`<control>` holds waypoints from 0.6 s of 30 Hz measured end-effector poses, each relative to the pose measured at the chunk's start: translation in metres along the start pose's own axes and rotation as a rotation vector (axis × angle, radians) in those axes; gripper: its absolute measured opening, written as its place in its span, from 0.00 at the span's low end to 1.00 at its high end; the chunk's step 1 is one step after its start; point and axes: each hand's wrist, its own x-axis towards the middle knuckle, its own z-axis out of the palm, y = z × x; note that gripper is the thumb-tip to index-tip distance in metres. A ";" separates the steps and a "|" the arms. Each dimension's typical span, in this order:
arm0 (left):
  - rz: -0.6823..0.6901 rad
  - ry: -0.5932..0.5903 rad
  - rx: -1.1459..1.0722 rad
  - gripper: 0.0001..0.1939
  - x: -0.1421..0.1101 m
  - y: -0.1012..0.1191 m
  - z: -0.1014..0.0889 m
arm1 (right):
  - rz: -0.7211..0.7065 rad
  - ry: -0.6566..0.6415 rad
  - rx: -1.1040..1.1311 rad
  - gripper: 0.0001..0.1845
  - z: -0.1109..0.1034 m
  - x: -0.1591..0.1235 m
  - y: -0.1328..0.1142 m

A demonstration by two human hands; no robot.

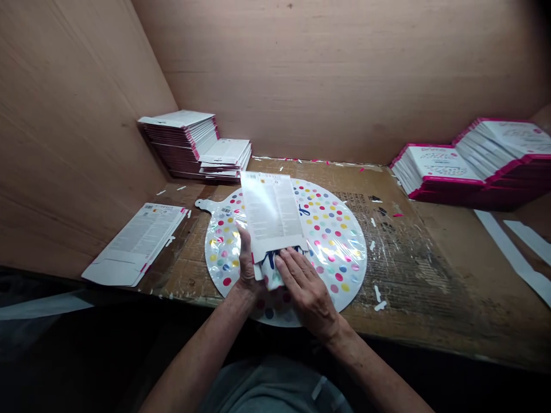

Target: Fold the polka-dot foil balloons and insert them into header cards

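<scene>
The left hand (246, 271) pinches the white packet (272, 209) to keep it steady, while the open right hand (309, 295) presses the folded dotted piece (270, 276) at its mouth, above the dotted balloon (340, 246).

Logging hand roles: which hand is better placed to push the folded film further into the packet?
Probably the right hand: its fingers lie on the folded film at the mouth of the packet. The left hand is holding the packet's side.
</scene>
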 end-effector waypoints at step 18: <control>0.068 0.061 0.386 0.47 0.009 0.010 0.008 | -0.035 -0.127 0.034 0.33 -0.022 0.016 0.014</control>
